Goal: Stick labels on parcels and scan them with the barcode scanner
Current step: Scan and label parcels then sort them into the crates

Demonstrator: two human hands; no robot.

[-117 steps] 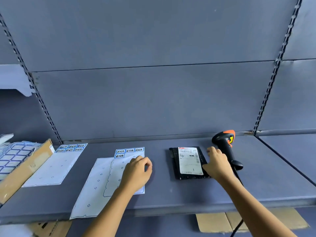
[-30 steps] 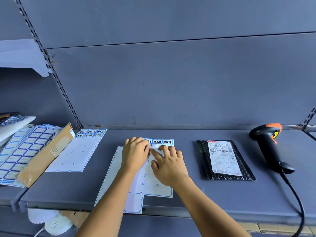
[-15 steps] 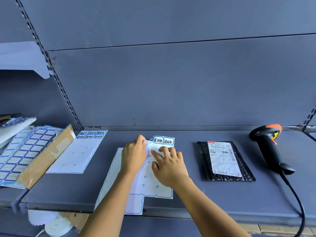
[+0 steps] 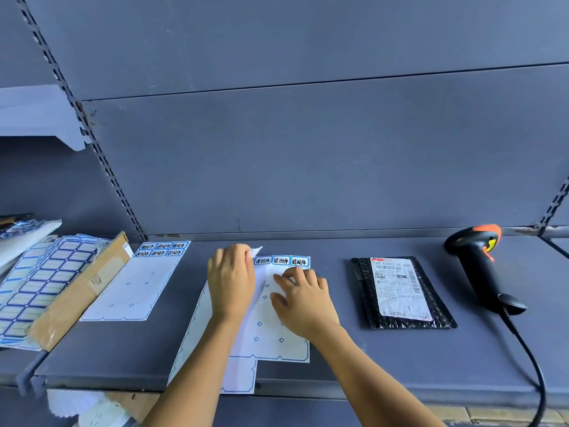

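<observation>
Both hands work a label sheet on a dark grey metal shelf [image 4: 369,365], with parcel and scanner lying to the right.

At the far left of the shelf lie a sheet of blank blue-bordered labels [image 4: 34,288] and a brown cardboard piece [image 4: 77,297], then a white backing sheet with six printed labels [image 4: 135,288]. In the middle lies the white blue-edged label sheet [image 4: 277,343], three printed labels along its top edge. The flat black bubble-wrap parcel [image 4: 400,292], white shipping label up, sits just right of it. Well apart at the far right rests the black, orange-capped barcode scanner [image 4: 480,266], untouched. The right hand [image 4: 303,300] presses the sheet with spread fingers [image 4: 295,272]. The left hand [image 4: 231,282] pinches a small white curled slip [image 4: 256,250] at the sheet's top-left corner; label or backing, I cannot tell.
</observation>
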